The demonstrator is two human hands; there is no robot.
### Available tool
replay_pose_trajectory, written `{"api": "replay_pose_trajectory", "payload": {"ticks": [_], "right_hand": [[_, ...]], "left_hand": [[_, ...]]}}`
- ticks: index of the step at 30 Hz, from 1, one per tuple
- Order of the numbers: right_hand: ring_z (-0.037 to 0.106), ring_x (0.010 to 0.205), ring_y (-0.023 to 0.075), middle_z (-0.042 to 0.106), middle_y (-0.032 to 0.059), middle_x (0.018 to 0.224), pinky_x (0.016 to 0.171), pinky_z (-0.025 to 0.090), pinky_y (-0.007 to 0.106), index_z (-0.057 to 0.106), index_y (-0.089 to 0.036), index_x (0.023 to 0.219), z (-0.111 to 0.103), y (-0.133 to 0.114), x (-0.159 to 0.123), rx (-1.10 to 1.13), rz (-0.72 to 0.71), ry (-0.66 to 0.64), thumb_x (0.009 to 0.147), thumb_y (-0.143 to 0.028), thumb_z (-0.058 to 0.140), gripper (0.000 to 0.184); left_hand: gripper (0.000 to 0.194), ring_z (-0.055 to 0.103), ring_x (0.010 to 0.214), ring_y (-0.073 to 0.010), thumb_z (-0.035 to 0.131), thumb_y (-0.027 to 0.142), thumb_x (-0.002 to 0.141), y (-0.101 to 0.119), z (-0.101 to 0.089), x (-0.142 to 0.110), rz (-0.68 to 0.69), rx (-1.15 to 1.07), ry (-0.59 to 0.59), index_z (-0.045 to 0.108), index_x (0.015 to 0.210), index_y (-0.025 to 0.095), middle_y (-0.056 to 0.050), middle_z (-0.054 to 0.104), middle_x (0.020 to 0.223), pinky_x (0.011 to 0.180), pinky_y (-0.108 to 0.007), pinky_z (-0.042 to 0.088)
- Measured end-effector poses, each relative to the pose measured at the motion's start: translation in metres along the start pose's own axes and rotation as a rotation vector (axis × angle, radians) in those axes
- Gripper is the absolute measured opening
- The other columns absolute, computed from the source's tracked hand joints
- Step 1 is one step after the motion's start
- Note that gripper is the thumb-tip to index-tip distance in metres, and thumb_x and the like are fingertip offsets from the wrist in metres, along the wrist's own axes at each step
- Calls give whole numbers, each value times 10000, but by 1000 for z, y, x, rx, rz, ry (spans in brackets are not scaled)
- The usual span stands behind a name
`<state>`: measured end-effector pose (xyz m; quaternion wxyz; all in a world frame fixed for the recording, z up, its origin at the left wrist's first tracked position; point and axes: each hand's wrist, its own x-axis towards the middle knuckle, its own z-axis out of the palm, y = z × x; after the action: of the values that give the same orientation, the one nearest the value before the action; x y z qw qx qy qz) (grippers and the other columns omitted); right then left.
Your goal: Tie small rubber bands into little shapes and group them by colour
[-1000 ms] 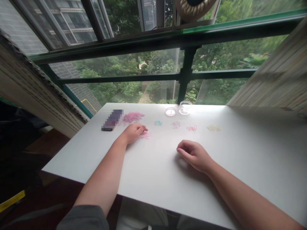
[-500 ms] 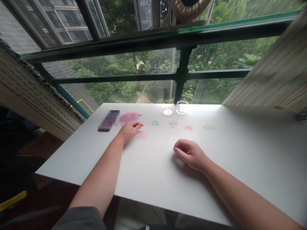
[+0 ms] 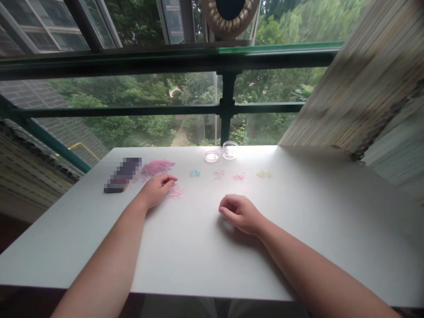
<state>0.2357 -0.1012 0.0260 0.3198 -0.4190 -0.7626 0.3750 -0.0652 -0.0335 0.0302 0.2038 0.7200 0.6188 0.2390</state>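
Small thin loops that look like rubber bands lie in piles by colour on the white table [image 3: 185, 247]. My left hand [image 3: 155, 190] hovers over or rests at a small pink pile [image 3: 175, 192], fingertips drawn together; anything between them is too small to make out. Just beyond it is a larger mixed pink and purple pile [image 3: 157, 168]. My right hand [image 3: 241, 213] rests loosely curled on the table, nothing visible in it. Farther off, in a row, lie a blue pile [image 3: 194, 173], a lilac pile [image 3: 218, 174], a pink-red pile [image 3: 239, 176] and a yellowish pile [image 3: 264, 174].
A phone [image 3: 123, 175], partly blurred out, lies at the left. Near the back edge stand a clear round lid [image 3: 212, 156] and a clear round container [image 3: 229, 151]. Beyond are a green window rail [image 3: 185, 59] and a curtain [image 3: 334, 97] at the right.
The view has swung to the right, so everything sits farther left. My left hand has drawn back slightly from the small pink pile, showing more of it. My right hand keeps its curled pose.
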Motion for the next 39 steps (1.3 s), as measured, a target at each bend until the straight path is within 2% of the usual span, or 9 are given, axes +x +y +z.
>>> {"api": "replay_pose_trajectory", "payload": {"ticks": [5,11,18,25,39], "right_hand": [[468,571,100,547,-11,630,544,375,225,556,-174,705,0,-1,1,-9,5,4,783,-192,527,85],[465,566,98,545,-13,627,537,372,221,553,-173,706,0,0,1,-12,9,-6,787,-200,524,90],[478,577,113,548,-5,632,548,383,236,553,-180,709,-2,0,0,-24,29,-12,800,-223,511,108],[488,581,121,552,-2,631,554,395,245,559,-181,718,-3,1,0,-46,34,-21,802,-236,518,109],[497,584,127,563,1,638,548,397,247,558,-185,719,-4,0,0,-63,37,-34,804,-240,514,110]], "left_hand": [[413,595,986,-239,481,461,774,-5,-6,0,-33,-16,-75,645,1041,191,-62,664,1071,897,-362,441],[384,585,1043,-232,473,348,740,-8,-9,-1,-38,-55,-130,660,1033,184,-54,659,1111,970,-366,419],[359,609,1000,-212,427,244,725,-2,-7,-2,-18,-83,-119,691,956,171,-57,683,1054,960,-365,441],[385,614,995,-198,410,175,702,-1,-7,-3,-10,-79,-150,694,962,156,-56,683,1059,948,-340,452],[289,628,920,-187,439,215,751,6,-8,-6,11,-60,-139,689,890,170,-50,695,973,891,-308,468]]}}
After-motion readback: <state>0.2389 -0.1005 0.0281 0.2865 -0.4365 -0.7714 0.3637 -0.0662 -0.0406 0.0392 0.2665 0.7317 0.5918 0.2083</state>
